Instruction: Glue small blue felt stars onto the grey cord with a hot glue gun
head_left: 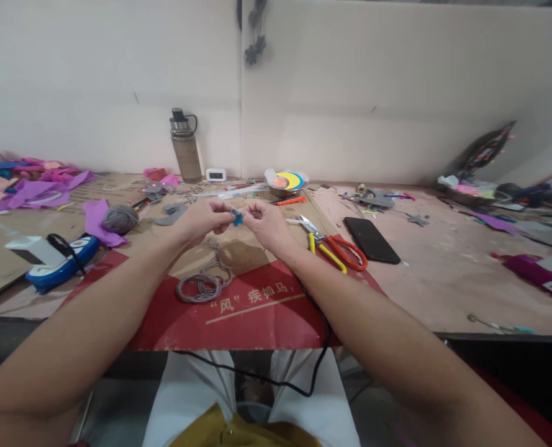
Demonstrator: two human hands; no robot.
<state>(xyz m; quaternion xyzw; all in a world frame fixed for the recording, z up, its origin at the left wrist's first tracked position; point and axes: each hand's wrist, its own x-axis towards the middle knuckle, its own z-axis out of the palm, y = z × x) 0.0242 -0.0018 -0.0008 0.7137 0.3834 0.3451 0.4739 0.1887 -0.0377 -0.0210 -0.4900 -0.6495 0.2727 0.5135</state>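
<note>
At the centre of the frame, my left hand (209, 218) and right hand (265, 225) are both closed to a fingertip pinch on a small blue piece (237, 218); I judge it light, soft, easily bent, best held by its edges

Centre of the frame: a small piece (237, 217) in blue, above a cord (201, 300) of plain grey and a red sheet (266, 332) bearing pale gold characters with a pale gold line beneath. Right of centre, scissors (321, 236) show one red and one yellow handle beside a black phone (371, 239). Toward the left edge, purple, pink, orange and blue scraps (43, 189) adjoin a grey yarn ball (120, 218) and a blue-and-white power strip (54, 276); its counterpart (534, 276) at the right edge is magenta and white.
</note>
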